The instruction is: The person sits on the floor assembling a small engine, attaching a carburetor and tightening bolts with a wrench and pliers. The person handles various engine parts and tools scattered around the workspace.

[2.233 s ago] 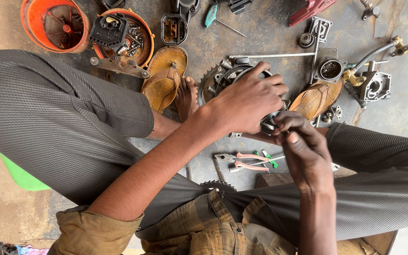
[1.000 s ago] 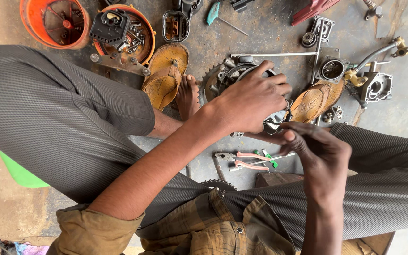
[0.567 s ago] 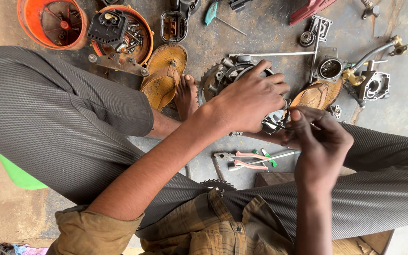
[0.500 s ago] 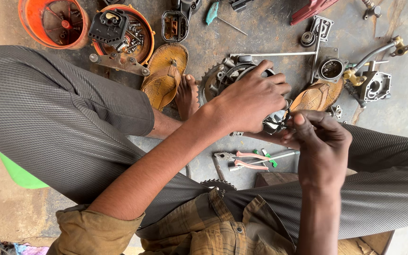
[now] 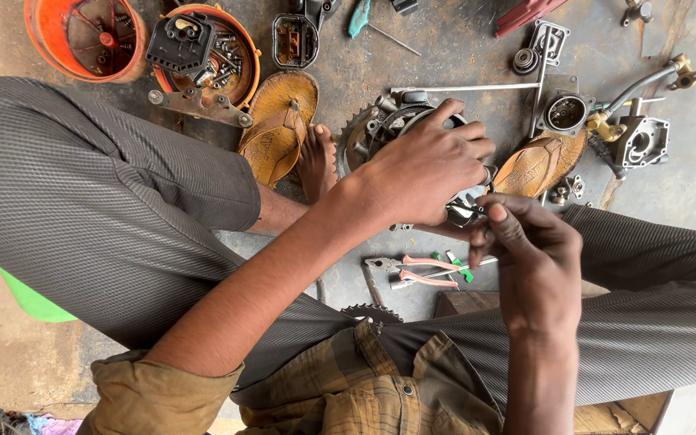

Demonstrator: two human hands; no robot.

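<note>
My left hand (image 5: 424, 169) lies palm down over a round metal engine part (image 5: 380, 129) with a toothed sprocket, gripping its top. My right hand (image 5: 529, 250) is just beside it, fingertips pinched on a small shiny metal piece (image 5: 465, 211) at the part's near edge. What the fingers hold exactly is too small to tell. Both hands work between my knees above a stained concrete floor.
Pink-handled pliers (image 5: 420, 270) and a loose sprocket (image 5: 370, 312) lie on the floor below my hands. Two sandals (image 5: 279, 129) (image 5: 537, 165), two orange tubs of parts (image 5: 86, 36) (image 5: 219, 52), a long rod (image 5: 465, 88) and carburettor-like castings (image 5: 642, 141) surround the work.
My right hand moved up from near the pliers to the edge of the engine part and now pinches there. My left hand stayed on the part.
</note>
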